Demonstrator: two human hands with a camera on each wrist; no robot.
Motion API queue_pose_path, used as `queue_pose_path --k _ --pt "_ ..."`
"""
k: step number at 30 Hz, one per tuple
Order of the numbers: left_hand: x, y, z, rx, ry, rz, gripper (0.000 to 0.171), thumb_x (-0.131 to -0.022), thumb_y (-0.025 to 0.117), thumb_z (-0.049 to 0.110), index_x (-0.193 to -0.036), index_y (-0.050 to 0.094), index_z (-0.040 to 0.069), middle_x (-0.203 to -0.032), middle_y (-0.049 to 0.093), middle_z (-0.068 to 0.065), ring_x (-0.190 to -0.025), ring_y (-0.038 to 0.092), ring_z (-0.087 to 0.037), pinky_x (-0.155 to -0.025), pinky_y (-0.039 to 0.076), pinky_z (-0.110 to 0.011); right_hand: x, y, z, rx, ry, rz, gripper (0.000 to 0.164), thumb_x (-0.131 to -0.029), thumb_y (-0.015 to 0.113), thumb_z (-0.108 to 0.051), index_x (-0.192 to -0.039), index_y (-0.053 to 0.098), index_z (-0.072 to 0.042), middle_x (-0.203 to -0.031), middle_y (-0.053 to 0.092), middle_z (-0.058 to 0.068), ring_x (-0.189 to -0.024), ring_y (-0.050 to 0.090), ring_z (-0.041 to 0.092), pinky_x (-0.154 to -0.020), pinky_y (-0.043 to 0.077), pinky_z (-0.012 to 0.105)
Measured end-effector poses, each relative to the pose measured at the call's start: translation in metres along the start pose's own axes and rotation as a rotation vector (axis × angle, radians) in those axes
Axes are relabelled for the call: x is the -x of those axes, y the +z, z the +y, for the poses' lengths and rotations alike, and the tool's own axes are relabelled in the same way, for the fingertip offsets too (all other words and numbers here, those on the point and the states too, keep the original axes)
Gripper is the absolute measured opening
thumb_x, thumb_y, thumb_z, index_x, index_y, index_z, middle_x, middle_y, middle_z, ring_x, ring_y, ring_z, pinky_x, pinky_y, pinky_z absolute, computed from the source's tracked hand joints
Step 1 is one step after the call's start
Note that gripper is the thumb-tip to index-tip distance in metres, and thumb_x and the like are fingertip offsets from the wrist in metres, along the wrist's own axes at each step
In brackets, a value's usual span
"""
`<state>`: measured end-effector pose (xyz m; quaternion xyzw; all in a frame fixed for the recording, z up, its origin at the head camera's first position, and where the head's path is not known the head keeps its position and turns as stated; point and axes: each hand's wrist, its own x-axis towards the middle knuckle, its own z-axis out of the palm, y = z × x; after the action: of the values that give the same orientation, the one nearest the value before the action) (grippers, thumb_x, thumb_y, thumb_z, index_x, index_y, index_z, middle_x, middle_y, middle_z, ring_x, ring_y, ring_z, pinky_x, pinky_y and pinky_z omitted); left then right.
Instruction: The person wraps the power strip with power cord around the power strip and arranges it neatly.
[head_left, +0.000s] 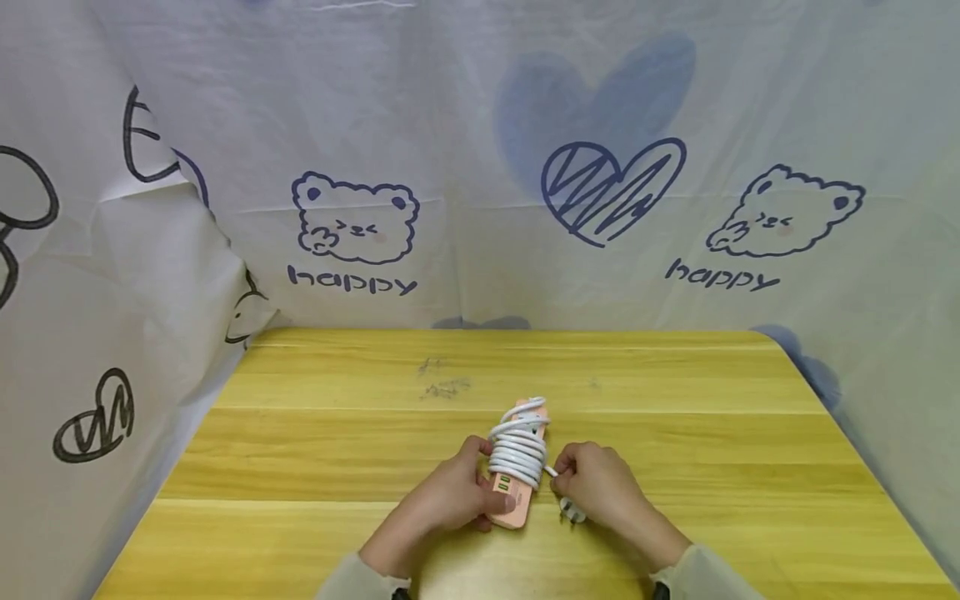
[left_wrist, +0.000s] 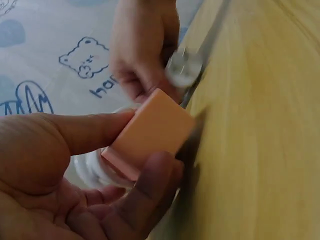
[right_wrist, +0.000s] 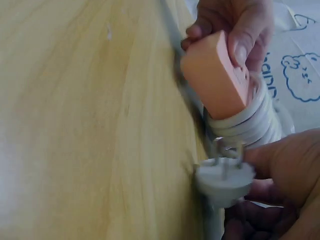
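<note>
A pink power strip has its white cord wound round it in several turns, over its middle and far part. My left hand grips the near end of the strip, thumb on its top face and fingers at the side. Just right of the strip, my right hand pinches the cord near its plug end. The white plug hangs by that hand with its metal prongs bare. In the left wrist view the strip's pink end face shows between thumb and fingers.
Under the hands lies a yellow wood-grain table with dark scuff marks near its far side. A white cloth printed with bears and hearts hangs behind the table and along its left and right sides.
</note>
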<state>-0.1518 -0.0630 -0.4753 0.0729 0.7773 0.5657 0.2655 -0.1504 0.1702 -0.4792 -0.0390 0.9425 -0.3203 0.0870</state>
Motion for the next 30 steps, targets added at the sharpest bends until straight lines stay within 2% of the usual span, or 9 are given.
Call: queue_pose_path --k 4,7,10,13,18,23,30 --pt "0.000 0.013 0.000 -0.112 0.025 0.053 0.078 -0.086 0.088 0.018 -0.144 0.040 -0.002 -0.080 0.065 -0.011 -0.054 0.066 -0.023 -0.048 0.055 -0.033 -0.004 0.001 0.000 -0.004 -0.006 0.056 0.005 -0.088 0.075 -0.011 -0.083 0.075 -0.012 -0.071 0.065 -0.006 -0.064 0.056 0.012 -0.061 0.049 0.030" --pt "0.000 0.020 0.000 -0.161 0.040 0.100 0.085 -0.084 0.088 0.027 -0.146 0.039 -0.005 -0.075 0.067 -0.008 -0.054 0.066 -0.022 -0.048 0.053 -0.033 -0.005 0.001 -0.002 -0.004 0.008 0.046 0.008 -0.092 0.073 -0.013 -0.085 0.076 -0.014 -0.075 0.069 -0.005 -0.067 0.058 0.012 -0.063 0.051 0.031" --pt "0.001 0.017 0.000 -0.192 0.043 0.106 0.085 -0.088 0.085 0.036 -0.148 0.041 -0.006 -0.075 0.066 -0.006 -0.058 0.064 -0.020 -0.051 0.050 -0.033 -0.004 0.000 -0.003 0.011 0.016 0.038 0.007 -0.094 0.073 -0.016 -0.089 0.077 -0.014 -0.081 0.071 -0.004 -0.072 0.061 0.013 -0.068 0.054 0.035" --pt "0.003 0.009 0.001 -0.241 0.055 0.092 0.077 -0.095 0.077 0.043 -0.148 0.046 -0.005 -0.075 0.066 -0.005 -0.059 0.061 -0.019 -0.052 0.048 -0.034 -0.004 0.000 -0.004 0.027 0.017 0.033 0.007 -0.095 0.073 -0.019 -0.091 0.078 -0.014 -0.086 0.073 -0.004 -0.079 0.063 0.013 -0.074 0.056 0.039" --pt "0.003 0.000 0.003 -0.239 0.062 0.070 0.065 -0.103 0.065 0.038 -0.150 0.050 -0.005 -0.075 0.070 -0.003 -0.061 0.068 -0.021 -0.054 0.053 -0.033 -0.005 0.000 -0.003 0.042 0.005 0.042 0.007 -0.096 0.073 -0.019 -0.092 0.078 -0.015 -0.088 0.074 -0.004 -0.082 0.064 0.013 -0.076 0.056 0.041" --pt "0.003 -0.004 0.005 -0.195 0.025 0.100 0.061 -0.102 0.066 0.033 -0.146 0.050 -0.007 -0.084 0.072 -0.003 -0.064 0.071 -0.021 -0.056 0.058 -0.035 -0.006 0.000 -0.003 0.042 0.003 0.054 0.006 -0.094 0.074 -0.019 -0.091 0.077 -0.015 -0.085 0.072 -0.005 -0.079 0.062 0.013 -0.074 0.054 0.038" --pt "0.003 -0.011 0.006 -0.239 0.021 0.125 0.052 -0.102 0.067 0.032 -0.135 0.055 -0.006 -0.083 0.073 -0.003 -0.066 0.072 -0.020 -0.060 0.055 -0.032 -0.006 0.000 -0.004 0.028 0.008 0.072 0.007 -0.094 0.073 -0.019 -0.090 0.077 -0.016 -0.081 0.069 -0.006 -0.074 0.059 0.012 -0.071 0.052 0.035"
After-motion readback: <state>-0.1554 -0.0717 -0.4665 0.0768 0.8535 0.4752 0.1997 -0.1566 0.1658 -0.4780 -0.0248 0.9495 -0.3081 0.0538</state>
